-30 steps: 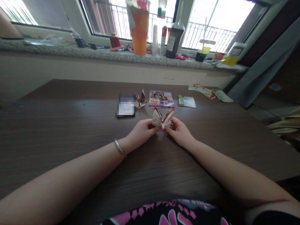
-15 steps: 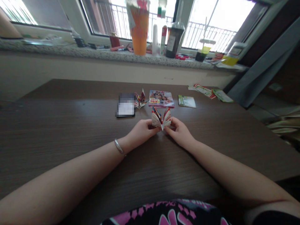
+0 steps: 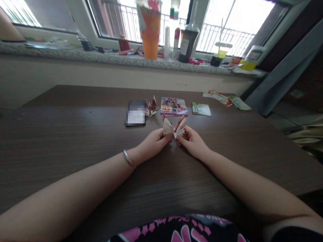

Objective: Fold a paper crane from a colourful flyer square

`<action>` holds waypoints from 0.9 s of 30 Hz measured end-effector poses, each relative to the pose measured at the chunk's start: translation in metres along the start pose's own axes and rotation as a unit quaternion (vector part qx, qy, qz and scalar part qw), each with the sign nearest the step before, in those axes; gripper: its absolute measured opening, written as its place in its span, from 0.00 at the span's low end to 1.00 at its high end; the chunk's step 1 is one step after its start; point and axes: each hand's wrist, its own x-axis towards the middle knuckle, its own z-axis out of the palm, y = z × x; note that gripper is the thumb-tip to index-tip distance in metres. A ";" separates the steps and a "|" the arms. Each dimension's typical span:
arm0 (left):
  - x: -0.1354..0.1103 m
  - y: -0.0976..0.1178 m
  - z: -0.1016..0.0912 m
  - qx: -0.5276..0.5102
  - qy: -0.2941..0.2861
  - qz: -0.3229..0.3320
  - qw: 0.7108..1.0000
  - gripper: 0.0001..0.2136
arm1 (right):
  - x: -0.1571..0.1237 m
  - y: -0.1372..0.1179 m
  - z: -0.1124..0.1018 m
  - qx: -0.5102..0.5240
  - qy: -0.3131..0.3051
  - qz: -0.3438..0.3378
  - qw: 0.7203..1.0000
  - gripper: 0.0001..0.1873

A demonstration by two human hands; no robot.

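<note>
A partly folded piece of printed paper (image 3: 174,126), red and white, stands up in a V shape just above the dark wooden table (image 3: 75,134). My left hand (image 3: 152,144), with a silver bangle on its wrist, pinches the paper's left flap. My right hand (image 3: 193,143) pinches the right flap. Both hands rest on the table with fingers closed on the paper.
Behind the hands lie a stack of printed paper squares (image 3: 173,106), a finished small paper crane (image 3: 151,107), a dark phone (image 3: 135,113), a green leaflet (image 3: 201,109) and more leaflets (image 3: 223,98) at the far right. The windowsill holds an orange cup (image 3: 150,32), bottles and clutter.
The two flaps of the folded paper have spread slightly wider after closing a little. Both hands stay in the same place on the table.
</note>
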 end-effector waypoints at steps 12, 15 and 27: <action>-0.002 0.000 0.000 -0.013 0.002 0.019 1.000 0.16 | -0.003 -0.003 -0.003 0.074 0.013 0.010 0.997 0.14; -0.002 -0.001 0.000 -0.043 0.045 0.031 0.998 0.14 | -0.003 -0.006 -0.003 0.054 -0.002 0.006 0.999 0.15; -0.005 0.008 0.001 -0.080 0.034 0.011 0.996 0.09 | -0.007 -0.009 -0.002 0.016 0.037 -0.029 0.999 0.13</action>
